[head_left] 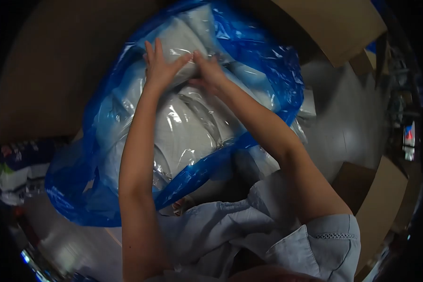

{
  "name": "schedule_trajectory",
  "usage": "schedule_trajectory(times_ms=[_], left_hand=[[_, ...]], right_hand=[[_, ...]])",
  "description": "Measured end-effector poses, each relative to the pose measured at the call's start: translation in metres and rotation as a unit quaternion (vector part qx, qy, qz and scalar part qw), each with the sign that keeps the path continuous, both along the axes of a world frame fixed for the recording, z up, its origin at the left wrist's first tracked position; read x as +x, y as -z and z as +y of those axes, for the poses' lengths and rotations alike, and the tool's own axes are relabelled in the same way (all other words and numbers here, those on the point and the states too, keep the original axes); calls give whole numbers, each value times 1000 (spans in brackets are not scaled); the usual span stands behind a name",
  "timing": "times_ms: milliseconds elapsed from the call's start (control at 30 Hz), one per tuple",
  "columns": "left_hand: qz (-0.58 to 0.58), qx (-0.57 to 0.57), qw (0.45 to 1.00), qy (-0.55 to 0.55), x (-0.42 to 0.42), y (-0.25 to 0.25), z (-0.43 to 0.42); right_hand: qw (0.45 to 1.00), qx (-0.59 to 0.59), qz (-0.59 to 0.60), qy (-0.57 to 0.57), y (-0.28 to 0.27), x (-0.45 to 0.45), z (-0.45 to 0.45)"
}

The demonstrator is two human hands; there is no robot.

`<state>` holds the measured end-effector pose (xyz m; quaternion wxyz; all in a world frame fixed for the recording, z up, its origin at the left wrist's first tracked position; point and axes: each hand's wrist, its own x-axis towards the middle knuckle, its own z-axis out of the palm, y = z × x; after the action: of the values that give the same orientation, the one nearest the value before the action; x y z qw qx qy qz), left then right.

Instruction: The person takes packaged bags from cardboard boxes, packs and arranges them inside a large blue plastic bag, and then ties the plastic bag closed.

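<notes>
Shiny grey floor [352,122] shows along the right of the frame and again at the lower left, dim and dark toward the edges. Broad brown cardboard [56,61] fills the upper left, a tan cardboard flap [336,28] juts in at the upper right, and an open brown cardboard box [383,188] sits at the lower right. At the left edge lies a dark purple, white and green printed pack [23,164].

Across the centre and upper centre spreads a large, open, translucent blue plastic bag [277,66], its crumpled rim surrounding several white, soft-looking bundles [183,131] in clear, glossy wrapping. One more white bundle in clear plastic [177,40] lies at the upper centre of the frame, inside the bag, under both hands.

The left hand [160,68] is on the left part of that upper bundle, its fingers spread and its thumb stretched toward the right. The right hand [210,74] is at the bundle's right side, fingers partly bent, its thumb tip near the left thumb. Whether either hand grips the wrapping or only rests on it, I cannot tell. A pale grey-blue short-sleeved garment [211,230] fills the bottom centre.
</notes>
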<state>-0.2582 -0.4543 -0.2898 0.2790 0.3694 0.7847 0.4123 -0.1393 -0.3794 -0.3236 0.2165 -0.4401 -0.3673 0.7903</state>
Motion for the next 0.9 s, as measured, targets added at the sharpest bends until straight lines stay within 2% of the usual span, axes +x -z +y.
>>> schedule_trajectory(times_ms=[33, 67, 100, 167, 200, 267, 333, 367, 400, 433, 467, 500, 533, 567, 600, 633, 667, 700, 767, 800, 867, 900], left_hand=[[249, -87, 961, 87, 18, 2, 3], [229, -135, 955, 134, 24, 7, 4], [267, -151, 941, 141, 27, 13, 4], [299, -160, 927, 158, 35, 23, 4], [314, -158, 925, 144, 37, 25, 4], [329, -155, 922, 133, 36, 26, 1], [293, -114, 944, 103, 30, 22, -3], [297, -114, 942, 106, 20, 20, -6], [521, -126, 838, 101, 6, 18, -13], [714, -130, 684, 81, -9, 15, -19], [862, -130, 487, 58, -24, 13, -28], [957, -129, 259, 34, -35, 7, -37], [980, -145, 130, 25, -38, -4, -46], [989, -149, -3, 12, -41, -16, -56], [868, -139, 475, 35, -31, -35, -64], [539, -87, 837, 25, -20, -55, -71], [85, 10, 996, -7, -15, -70, -81], [103, 6, 994, -33, -14, -79, -89], [8, -21, 998, -52, -12, -86, -98], [11, -16, 997, -69, -13, -83, -100], [-35, 0, 999, -33, -11, -74, -101], [-37, 4, 998, -46, -4, -76, -101]], right_hand=[[1000, -5, -20, 9, -2, 5, -1], [1000, -7, -20, -7, -9, 21, -4], [999, -16, -37, 24, -21, 48, -4], [973, 191, 11, -127, -59, 108, -13], [952, 271, 66, -122, -89, 146, -13], [906, 418, 30, 54, -112, 232, 5], [854, 445, -64, 263, -96, 301, 45], [852, 412, -168, 276, -64, 338, 73], [841, 371, -269, 287, -21, 377, 95], [837, 296, -369, 274, 30, 415, 116], [825, 262, -427, 261, 73, 442, 119], [812, 226, -481, 242, 115, 467, 122], [805, 239, -494, 226, 135, 470, 117], [841, 161, -444, 264, 128, 457, 103], [865, 97, -422, 254, 137, 453, 99], [883, 33, -401, 242, 147, 449, 95], [890, -9, -414, 190, 175, 456, 102], [940, -61, -293, 165, 165, 442, 95], [960, -123, -186, 169, 152, 441, 87], [948, -134, -200, 209, 161, 455, 90], [878, -50, -373, 296, 181, 490, 103], [861, 10, -401, 312, 159, 483, 96]])
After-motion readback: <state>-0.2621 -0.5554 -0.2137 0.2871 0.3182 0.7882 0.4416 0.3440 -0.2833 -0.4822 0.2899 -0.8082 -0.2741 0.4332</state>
